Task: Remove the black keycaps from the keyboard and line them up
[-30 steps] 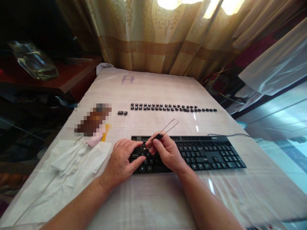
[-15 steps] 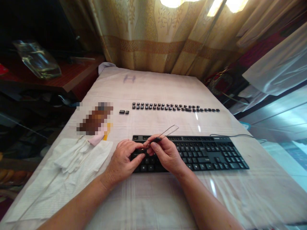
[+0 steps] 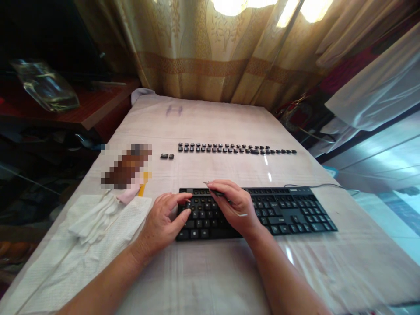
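Observation:
A black keyboard (image 3: 285, 218) lies on the cloth-covered table, some of its upper-left keys stripped of their caps. Over its left end, my left hand (image 3: 166, 221) pinches a small black keycap (image 3: 189, 204) between thumb and index finger. My right hand (image 3: 234, 203) is closed around a wire keycap puller (image 3: 216, 192). One tip of the puller points up and left past the fingers, and a bit of wire shows below the palm; the rest is hidden. Beyond the keyboard, loose keycaps (image 3: 226, 150) stand in two rows, with two more keycaps (image 3: 166, 156) apart at the left.
White cloth gloves (image 3: 95, 218) rest on a white towel (image 3: 59, 262) at the left, beside a pixelated brown item (image 3: 126, 168). The keyboard's cable (image 3: 318, 185) runs off to the right. A glass jar (image 3: 49, 89) stands on a wooden cabinet (image 3: 108, 100).
My right hand has drawn away to the right from my left and turned the puller, whose wire loop no longer points up. My left hand has shifted slightly left with the keycap.

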`<action>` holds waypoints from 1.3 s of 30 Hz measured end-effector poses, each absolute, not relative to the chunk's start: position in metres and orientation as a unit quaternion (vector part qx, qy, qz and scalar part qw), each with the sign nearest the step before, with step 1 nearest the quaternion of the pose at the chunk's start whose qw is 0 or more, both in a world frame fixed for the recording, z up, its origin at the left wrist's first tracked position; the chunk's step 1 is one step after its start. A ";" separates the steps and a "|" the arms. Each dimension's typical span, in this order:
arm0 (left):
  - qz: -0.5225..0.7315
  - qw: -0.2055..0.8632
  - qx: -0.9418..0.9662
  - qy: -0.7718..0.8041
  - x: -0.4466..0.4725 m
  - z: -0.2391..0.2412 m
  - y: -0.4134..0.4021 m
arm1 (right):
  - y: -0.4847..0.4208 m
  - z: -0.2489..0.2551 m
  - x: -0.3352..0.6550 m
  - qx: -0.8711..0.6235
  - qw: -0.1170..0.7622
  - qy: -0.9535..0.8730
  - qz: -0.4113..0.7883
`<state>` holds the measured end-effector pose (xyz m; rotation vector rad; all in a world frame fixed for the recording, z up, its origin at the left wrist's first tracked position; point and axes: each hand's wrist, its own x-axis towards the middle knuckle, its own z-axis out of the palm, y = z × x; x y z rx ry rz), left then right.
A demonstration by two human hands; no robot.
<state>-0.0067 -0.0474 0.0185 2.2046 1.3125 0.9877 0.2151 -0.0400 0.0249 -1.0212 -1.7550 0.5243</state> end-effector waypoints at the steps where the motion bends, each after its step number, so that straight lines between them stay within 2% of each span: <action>1: 0.355 0.185 0.788 0.468 -0.008 0.018 -0.046 | -0.037 0.025 0.221 -0.429 0.481 -0.740 0.192; 9: 0.374 0.168 0.770 0.489 -0.014 0.011 -0.040 | -0.032 0.022 0.247 -0.464 0.300 -0.827 0.103; 14: 0.382 0.165 0.765 0.492 -0.015 0.010 -0.038 | -0.034 0.025 0.249 -0.476 0.238 -0.841 0.095; 17: 0.388 0.156 0.772 0.478 -0.014 0.010 -0.037 | -0.033 0.026 0.250 -0.475 0.250 -0.840 0.082; 22: 0.394 0.136 0.785 0.458 -0.013 0.008 -0.038 | -0.037 0.029 0.233 -0.449 0.341 -0.822 0.084; 25: 0.394 0.131 0.784 0.460 -0.013 0.008 -0.039 | -0.041 0.030 0.214 -0.417 0.366 -0.827 0.095; 34: 0.402 0.144 0.782 0.454 -0.012 0.012 -0.042 | -0.041 0.031 0.188 -0.393 0.345 -0.850 0.069; 39: 0.401 0.166 0.777 0.456 -0.015 0.012 -0.041 | -0.039 0.043 0.186 -0.412 0.282 -0.861 0.098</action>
